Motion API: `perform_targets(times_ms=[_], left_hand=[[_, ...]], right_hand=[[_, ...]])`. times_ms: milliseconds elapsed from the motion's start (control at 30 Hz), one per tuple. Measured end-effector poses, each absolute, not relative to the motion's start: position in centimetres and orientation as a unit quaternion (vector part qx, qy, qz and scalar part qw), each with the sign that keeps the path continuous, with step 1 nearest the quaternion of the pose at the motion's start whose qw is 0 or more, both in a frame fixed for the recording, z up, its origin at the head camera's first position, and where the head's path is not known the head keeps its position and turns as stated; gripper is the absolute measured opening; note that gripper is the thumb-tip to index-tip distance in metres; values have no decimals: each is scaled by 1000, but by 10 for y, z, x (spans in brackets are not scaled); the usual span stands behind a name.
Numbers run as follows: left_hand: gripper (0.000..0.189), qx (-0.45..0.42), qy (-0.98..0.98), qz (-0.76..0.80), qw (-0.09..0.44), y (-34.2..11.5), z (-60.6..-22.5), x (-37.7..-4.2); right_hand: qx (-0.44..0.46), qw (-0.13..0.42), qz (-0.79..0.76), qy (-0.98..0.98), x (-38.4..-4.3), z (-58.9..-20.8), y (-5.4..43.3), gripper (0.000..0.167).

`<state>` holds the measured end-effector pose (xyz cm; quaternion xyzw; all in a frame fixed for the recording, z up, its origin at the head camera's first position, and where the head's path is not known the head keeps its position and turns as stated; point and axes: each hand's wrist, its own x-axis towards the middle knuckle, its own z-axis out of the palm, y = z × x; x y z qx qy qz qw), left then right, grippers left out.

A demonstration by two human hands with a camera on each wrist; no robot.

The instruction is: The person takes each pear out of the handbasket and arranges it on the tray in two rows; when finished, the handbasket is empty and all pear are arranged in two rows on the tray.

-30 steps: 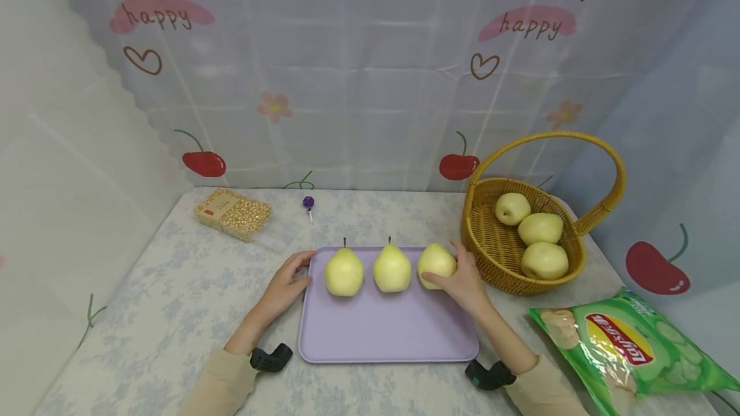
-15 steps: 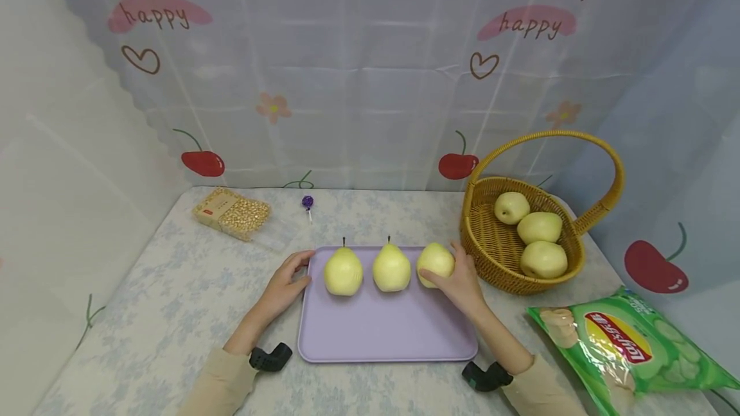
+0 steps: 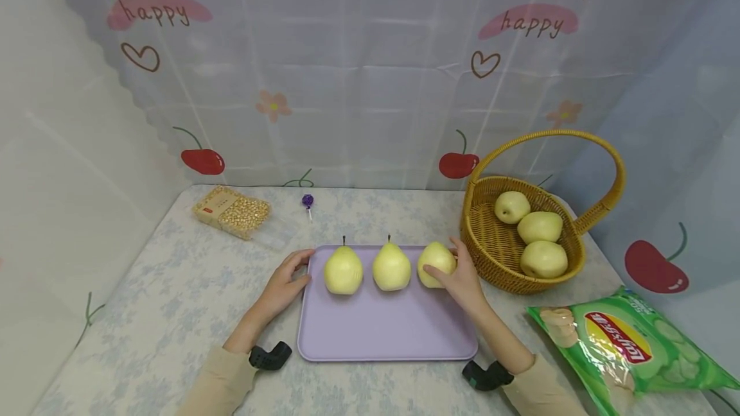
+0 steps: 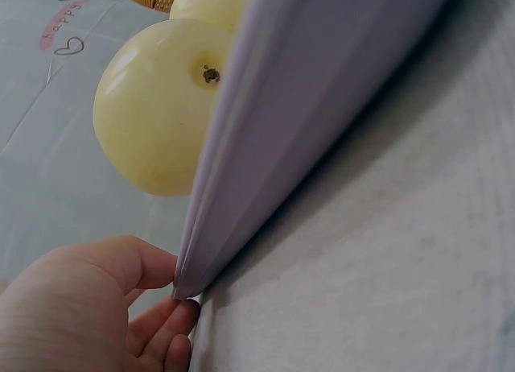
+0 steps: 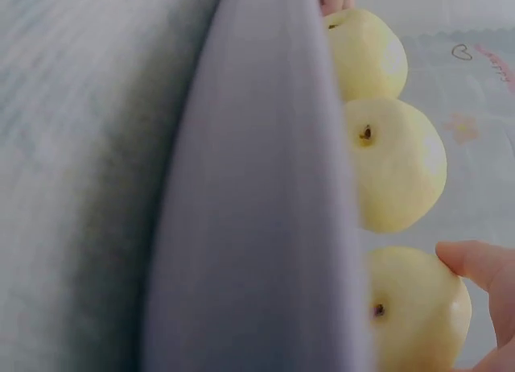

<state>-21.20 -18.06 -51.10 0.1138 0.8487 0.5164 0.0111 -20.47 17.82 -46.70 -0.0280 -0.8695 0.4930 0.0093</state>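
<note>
Evidently the rightmost pear (image 3: 436, 255) sat on the far right part of the lilac tray (image 3: 381, 332), gripped by the right hand (image 3: 465, 282), with the thumb across its front and the fingers at its far side. The left hand (image 3: 284, 282) pinched the tray's left rim near the far corner. The left pear (image 3: 343, 273) and the middle pear (image 3: 392, 268) lay in the same row, apart from one another. Close beside the right hand stood the wicker basket (image 3: 491, 273), bearing three pale fruits (image 3: 540, 228) and crowding that side; nearer the person lay a green chip bag (image 3: 630, 345). Beyond the left hand were a packet of grain (image 3: 232, 212) and a purple lollipop (image 3: 308, 201).

The right wrist view showed the pears' dark blossom ends, which the head view did not, though the tray's edge covered part of each fruit. The left wrist view showed the left thumb above the rim and fingers beneath it. Compared with half a second earlier, tray and pears kept their places; only the right thumb had shifted slightly on its pear.
</note>
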Motion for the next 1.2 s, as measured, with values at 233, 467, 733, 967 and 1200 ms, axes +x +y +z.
perform_targets(times_ms=[233,467,733,967,1200], left_hand=[[49,112,846,521,27,-173,-481,-198],[48,114,848,518,23,-172,-475,-194],[47,113,847,519,18,-171,-474,-195],[49,117,847,519,23,-172,-481,-197],[49,112,852,512,5,-179,-510,-211]], right_hand=[[-27,15,485,-874,-204,-468,178,91],[-27,17,480,-877,-204,-469,178,92],[-19,29,495,-868,-201,-457,179,87],[2,66,535,-843,-195,-421,197,73],[-47,106,537,-836,-196,-392,234,70]])
